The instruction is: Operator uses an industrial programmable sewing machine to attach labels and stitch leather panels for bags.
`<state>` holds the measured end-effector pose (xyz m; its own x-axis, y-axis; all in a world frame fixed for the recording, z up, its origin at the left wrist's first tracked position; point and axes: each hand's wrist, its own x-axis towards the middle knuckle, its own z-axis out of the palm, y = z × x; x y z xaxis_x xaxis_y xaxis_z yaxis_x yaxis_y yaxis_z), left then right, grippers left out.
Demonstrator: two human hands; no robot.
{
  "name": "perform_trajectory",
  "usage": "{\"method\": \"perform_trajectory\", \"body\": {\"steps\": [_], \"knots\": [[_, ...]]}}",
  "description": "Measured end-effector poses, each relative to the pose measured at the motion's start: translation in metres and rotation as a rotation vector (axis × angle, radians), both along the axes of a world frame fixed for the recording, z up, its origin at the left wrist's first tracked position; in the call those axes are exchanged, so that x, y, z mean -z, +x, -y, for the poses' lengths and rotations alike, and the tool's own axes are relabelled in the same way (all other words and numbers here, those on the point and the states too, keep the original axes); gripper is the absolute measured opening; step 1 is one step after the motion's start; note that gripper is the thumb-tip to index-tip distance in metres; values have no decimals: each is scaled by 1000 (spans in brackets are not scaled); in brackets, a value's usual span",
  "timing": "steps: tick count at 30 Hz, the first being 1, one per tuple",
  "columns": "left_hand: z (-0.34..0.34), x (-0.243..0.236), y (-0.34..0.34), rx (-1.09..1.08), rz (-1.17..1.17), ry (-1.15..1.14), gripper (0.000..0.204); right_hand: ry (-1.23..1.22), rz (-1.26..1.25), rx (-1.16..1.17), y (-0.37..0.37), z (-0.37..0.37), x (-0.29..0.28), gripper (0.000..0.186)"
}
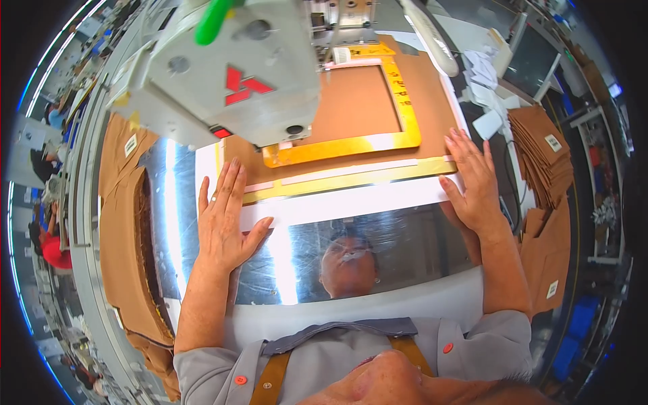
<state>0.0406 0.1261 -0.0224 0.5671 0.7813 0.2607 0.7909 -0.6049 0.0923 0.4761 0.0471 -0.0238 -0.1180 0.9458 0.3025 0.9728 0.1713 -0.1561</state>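
Note:
A white flat template board (pixel 358 201) lies on the shiny metal table (pixel 412 243) in front of me. On it rests a brown sheet of fabric or leather (pixel 439 88), with a pale yellow strip (pixel 324 181) along its near edge. A yellow clamp frame (pixel 351 147) sits over the brown sheet, beneath the machine. My left hand (pixel 228 216) is open, fingers stretched onto the board's left side. At its right side my right hand (pixel 474 179) lies open, fingertips on the edge of the brown sheet. Neither hand grips anything.
A large grey industrial sewing machine head (pixel 236 74) overhangs the left and middle of the work. Brown pieces (pixel 128 250) lie stacked at left, with another stack (pixel 540 152) at right. A dark screen (pixel 532 64) stands far right. Other people work at far left.

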Motion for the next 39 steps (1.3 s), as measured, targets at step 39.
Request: {"method": "perform_trajectory", "body": {"steps": [39], "knots": [[-8, 16, -8, -82, 206, 154, 44, 189, -66, -31, -1, -5, 13, 35]]}}
